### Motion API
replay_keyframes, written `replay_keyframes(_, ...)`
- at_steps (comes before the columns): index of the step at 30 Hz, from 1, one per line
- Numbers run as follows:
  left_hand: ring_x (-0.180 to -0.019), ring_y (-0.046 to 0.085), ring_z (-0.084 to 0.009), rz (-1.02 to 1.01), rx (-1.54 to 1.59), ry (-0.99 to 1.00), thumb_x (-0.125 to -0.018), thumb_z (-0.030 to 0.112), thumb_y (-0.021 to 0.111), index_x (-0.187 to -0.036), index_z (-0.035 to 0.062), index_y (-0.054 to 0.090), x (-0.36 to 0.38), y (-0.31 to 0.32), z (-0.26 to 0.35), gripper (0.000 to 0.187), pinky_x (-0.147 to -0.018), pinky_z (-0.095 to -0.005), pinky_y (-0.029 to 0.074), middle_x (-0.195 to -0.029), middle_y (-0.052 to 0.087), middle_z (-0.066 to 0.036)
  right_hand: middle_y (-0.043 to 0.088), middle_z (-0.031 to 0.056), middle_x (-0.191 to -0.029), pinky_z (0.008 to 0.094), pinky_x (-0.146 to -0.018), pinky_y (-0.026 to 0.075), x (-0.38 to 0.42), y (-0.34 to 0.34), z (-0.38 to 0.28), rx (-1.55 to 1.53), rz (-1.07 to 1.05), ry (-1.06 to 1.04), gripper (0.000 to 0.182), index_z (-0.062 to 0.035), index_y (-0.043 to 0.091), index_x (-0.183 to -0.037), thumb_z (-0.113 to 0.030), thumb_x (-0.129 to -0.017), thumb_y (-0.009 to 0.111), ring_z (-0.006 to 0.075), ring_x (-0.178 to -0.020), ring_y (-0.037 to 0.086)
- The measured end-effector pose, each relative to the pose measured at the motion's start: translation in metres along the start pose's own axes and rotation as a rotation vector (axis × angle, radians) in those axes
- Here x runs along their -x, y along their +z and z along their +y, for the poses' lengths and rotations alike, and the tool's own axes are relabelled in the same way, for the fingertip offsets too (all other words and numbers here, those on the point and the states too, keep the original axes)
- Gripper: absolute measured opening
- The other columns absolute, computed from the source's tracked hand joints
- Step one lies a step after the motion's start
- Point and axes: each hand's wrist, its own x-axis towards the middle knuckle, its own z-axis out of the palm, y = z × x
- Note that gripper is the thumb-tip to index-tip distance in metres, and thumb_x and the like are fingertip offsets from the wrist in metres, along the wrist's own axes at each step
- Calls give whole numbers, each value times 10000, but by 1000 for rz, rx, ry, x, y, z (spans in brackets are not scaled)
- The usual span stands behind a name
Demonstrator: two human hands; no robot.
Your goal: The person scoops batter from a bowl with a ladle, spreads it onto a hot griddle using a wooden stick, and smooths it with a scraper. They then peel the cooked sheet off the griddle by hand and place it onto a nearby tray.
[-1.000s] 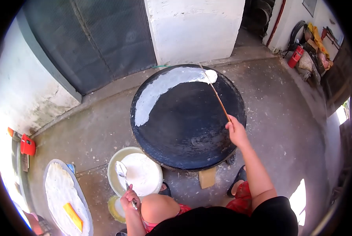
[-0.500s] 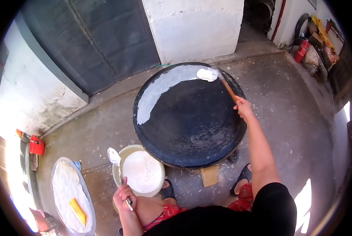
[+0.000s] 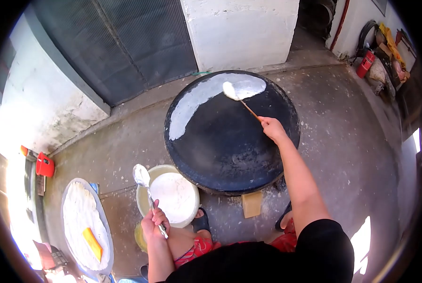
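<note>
My right hand is closed around the thin wooden handle of a batter spreader. The spreader's batter-coated head rests on the large round black griddle. A curved band of white batter lies along the griddle's far and left side, wider at its right end. In my left hand is a metal ladle, its bowl smeared with white batter and raised beside the rim of a pale bucket. White batter fills much of that bucket.
At lower left, a round tray holds thin white sheets with a yellow scraper on top. A red bucket stands near the left wall. A cardboard piece lies under the griddle's near edge. A fire extinguisher stands at far right.
The spreader has swept left from the griddle's upper right along the batter, and the band now reaches further right. My left hand and the ladle have shifted slightly right and up.
</note>
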Motion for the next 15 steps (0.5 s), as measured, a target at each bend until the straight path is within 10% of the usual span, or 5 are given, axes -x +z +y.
replay_keyframes(4, -447, 386, -97, -14, 26, -61, -907, 156, 307, -1061, -57, 468, 2, -3, 5, 309, -370, -211, 328, -635, 446, -53, 611, 123, -949, 376, -782, 450, 57, -44, -37, 318, 190, 196, 276, -260, 577, -1090, -270, -829, 488, 285, -909, 573)
replay_keyframes(7, -448, 387, -98, -3, 35, -82, -908, 165, 304, -1053, -66, 466, 5, -5, 9, 317, -374, -212, 328, -631, 440, -52, 596, 129, -1013, 341, -812, 438, 24, -10, 61, -80, 330, 47, 284, -209, 572, -1103, -218, -837, 474, 272, -951, 566)
replay_keyframes(15, -443, 377, -100, 1, 33, -52, -894, 140, 306, -1032, -65, 475, 4, -3, 10, 300, -370, -217, 320, -623, 434, -56, 601, 90, -1011, 334, -818, 431, 38, 9, -48, 90, 42, 86, 278, -247, 575, -1098, -251, -836, 484, 249, -954, 564)
